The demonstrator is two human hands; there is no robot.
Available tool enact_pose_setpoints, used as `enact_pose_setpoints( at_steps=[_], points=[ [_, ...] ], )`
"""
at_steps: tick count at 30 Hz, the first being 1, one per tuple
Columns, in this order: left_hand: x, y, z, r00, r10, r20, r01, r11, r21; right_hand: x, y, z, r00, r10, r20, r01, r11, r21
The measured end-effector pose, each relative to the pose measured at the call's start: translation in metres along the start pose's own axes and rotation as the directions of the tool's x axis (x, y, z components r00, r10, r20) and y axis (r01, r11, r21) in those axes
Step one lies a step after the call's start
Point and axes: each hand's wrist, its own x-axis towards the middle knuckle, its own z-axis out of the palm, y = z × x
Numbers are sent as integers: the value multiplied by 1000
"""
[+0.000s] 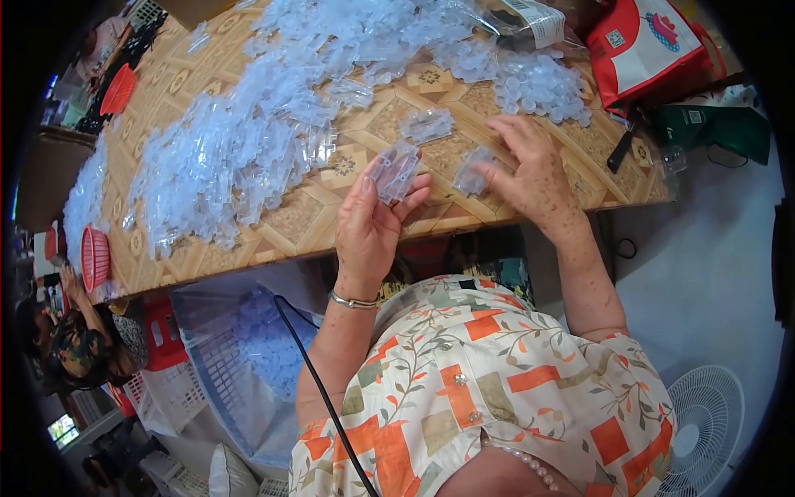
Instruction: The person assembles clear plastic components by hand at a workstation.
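Patterned shirt (509, 377): lay nearest, below the edge of the table (291, 225).
Left hand (368, 217): was clamped, thumb and fingers, on a clear plastic case (395, 171), above the table's near edge.
Right hand (540, 176): was apart from the left, its fingers spread, its thumb at a second clear piece (469, 175); whether it gripped that piece could not be told.
Third clear piece (426, 125): lay on the table just beyond both.
Large pile (236, 141): clear parts covered much of the table's left and far side.
Small round pieces (542, 87): sat heaped beyond the right hand.
Red and white bag (633, 70): stood at the far right.
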Motion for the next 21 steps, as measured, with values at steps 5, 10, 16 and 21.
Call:
enact_pose_setpoints(
  at_steps=[5, 10, 16, 21],
  points=[
    [-1, -1, 3, 1000, 3, -11, -4, 998, -63, -10, -25, 11, 990, 76, 116, -63, 991, -116],
    [-2, -3, 7, 999, 17, -49, -18, 1000, -15, -11, -21, 16, 980, 125, 157, -122, 992, -31],
    [-12, 3, 33, 1000, -8, -18, 7, 999, -44, -9, -54, 7, 994, -92, -62, 109, 908, 405],
    [-19, 9, 48, 992, -63, 109, 68, 996, -49, -12, -60, 9, 994, -73, -80, 101, 895, 434]
  ],
)
